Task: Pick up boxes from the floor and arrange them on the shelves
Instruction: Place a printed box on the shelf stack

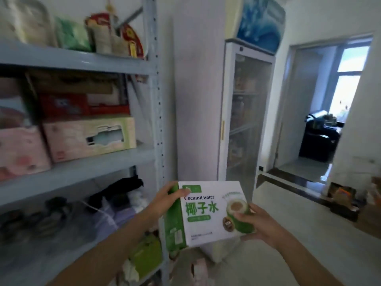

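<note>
Coconut water box, white front w/ green lettering & a green side panel, is up in the air betw. both our hands. It sits just right of the front post of the shelf unit, level w/ its lower tiers & well clear of the floor. It's tilted a bit, printed face toward us. Our left hand grips its top-left corner: thumb lies across the white face nr the "Coconut water" print, fingers curl round the green side. Our right hand grips the lower-right edge: thumb presses on the front over the coconut pic, other fingers wrap behind, mostly hidden.

On the shelf unit's mid tier we see a cream & pink carton w/ a torn window in its front. A pink box sits at that tier's left end & a red box is stacked higher in the same bay. Top tier: blurred pkgs & a red & gold ornament. Tier under the mid one: dark cloth & pale bags, too blurred to tell apart. Lowest tier in view: a green box nr the front post. Right of the shelf unit, past a white wall section, stands a glass-door fridge w/ a blue-printed top. Farther right again, an open doorway into a room w/ a window.
</note>
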